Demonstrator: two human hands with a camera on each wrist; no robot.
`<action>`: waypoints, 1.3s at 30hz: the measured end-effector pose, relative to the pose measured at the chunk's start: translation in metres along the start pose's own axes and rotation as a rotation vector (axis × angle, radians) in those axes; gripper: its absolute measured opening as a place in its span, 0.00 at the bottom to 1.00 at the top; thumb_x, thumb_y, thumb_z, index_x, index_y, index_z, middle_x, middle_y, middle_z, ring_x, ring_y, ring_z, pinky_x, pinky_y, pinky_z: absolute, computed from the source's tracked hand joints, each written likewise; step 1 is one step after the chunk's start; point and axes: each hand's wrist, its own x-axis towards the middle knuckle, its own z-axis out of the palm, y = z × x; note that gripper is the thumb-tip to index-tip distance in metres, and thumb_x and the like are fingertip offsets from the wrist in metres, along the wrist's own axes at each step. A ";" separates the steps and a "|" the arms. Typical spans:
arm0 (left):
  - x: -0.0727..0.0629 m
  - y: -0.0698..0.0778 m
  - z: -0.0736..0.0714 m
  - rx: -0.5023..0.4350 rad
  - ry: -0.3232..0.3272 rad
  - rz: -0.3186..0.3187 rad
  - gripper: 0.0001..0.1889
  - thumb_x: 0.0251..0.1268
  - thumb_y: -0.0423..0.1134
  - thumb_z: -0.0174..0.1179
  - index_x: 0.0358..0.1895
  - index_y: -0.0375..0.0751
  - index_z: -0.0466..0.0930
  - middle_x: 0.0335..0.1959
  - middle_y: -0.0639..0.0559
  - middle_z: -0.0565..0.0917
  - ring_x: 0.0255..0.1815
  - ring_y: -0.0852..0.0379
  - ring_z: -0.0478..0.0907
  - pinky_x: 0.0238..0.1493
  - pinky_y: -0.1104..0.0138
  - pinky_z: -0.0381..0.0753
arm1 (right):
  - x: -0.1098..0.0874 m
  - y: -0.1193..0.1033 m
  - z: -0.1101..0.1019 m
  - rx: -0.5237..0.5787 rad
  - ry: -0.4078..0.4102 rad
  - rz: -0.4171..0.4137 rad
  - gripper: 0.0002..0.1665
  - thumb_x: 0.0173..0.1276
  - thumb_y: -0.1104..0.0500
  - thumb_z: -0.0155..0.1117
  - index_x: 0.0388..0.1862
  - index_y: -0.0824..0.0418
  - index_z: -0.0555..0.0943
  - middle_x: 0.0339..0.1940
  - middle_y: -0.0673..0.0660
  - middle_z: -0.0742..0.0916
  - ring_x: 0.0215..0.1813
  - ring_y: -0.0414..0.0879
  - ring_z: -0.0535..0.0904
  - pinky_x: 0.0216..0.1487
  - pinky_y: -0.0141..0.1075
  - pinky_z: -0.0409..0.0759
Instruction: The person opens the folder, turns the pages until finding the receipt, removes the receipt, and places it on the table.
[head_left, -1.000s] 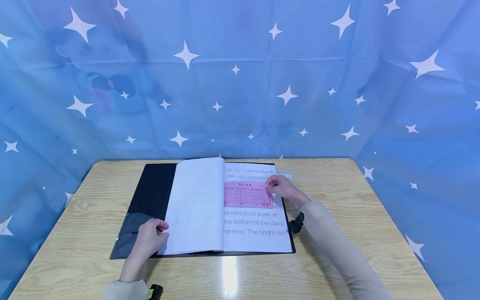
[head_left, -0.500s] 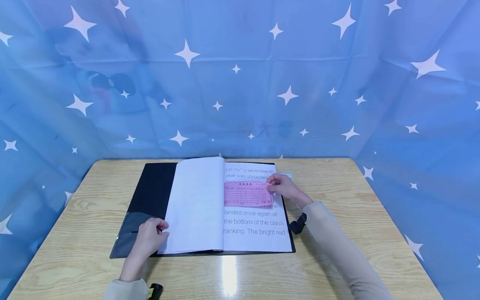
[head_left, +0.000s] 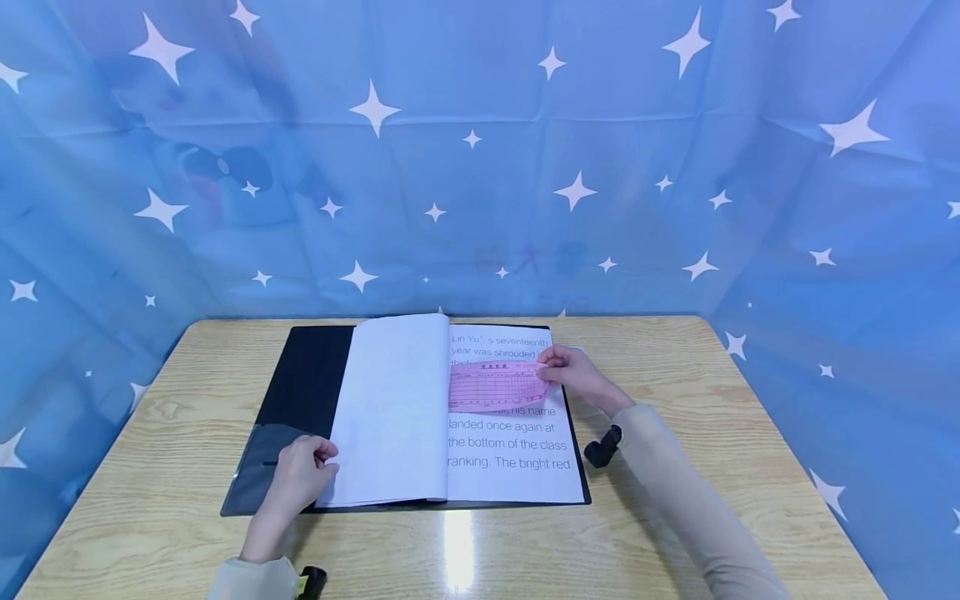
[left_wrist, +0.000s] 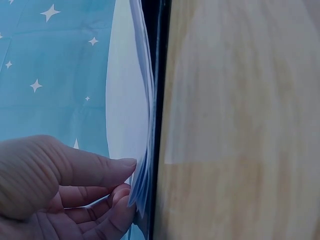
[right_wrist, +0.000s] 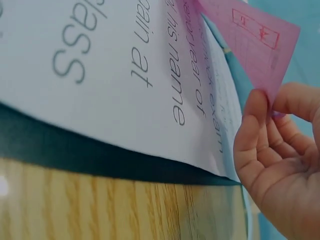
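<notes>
A black folder [head_left: 307, 375] of paper sheets lies spread on the table. At the lower left, my left hand [head_left: 300, 475] pinches the outer edge of the turned white sheets [left_wrist: 142, 182] between thumb and fingers. My right hand [head_left: 577, 379] pinches the upper right corner of a pink printed form slip [head_left: 495, 387]. That corner is raised and the slip bends, as the right wrist view shows. The slip's left end meets the folder's middle; whether it goes under the turned sheets cannot be told. Below it lies the right page [head_left: 510, 483] with large printed text.
The folder rests on a wood-grain table [head_left: 675, 358]. Behind and around it hangs a blue curtain [head_left: 480, 192] with white stars. A thin pale blue strip [head_left: 576, 348] sticks out past the folder's right edge, partly behind the right hand.
My right hand has drawn slightly right and up with the pink slip's corner. The slip bends more, and more of the text beneath shows. My left hand has stayed in place.
</notes>
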 end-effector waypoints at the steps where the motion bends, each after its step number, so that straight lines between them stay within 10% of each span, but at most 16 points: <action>1: 0.000 0.000 0.000 0.000 0.000 0.000 0.05 0.48 0.23 0.62 0.31 0.29 0.79 0.28 0.44 0.75 0.29 0.52 0.70 0.31 0.61 0.72 | 0.000 0.000 -0.001 0.001 0.002 0.004 0.10 0.62 0.66 0.61 0.42 0.67 0.75 0.30 0.54 0.79 0.34 0.46 0.74 0.36 0.34 0.73; 39: 0.001 -0.002 0.002 0.007 0.003 0.007 0.05 0.48 0.24 0.63 0.31 0.29 0.79 0.29 0.44 0.76 0.29 0.52 0.70 0.32 0.61 0.72 | -0.035 0.019 -0.042 0.160 -0.010 0.048 0.13 0.65 0.66 0.58 0.47 0.69 0.71 0.32 0.51 0.78 0.31 0.40 0.71 0.32 0.32 0.71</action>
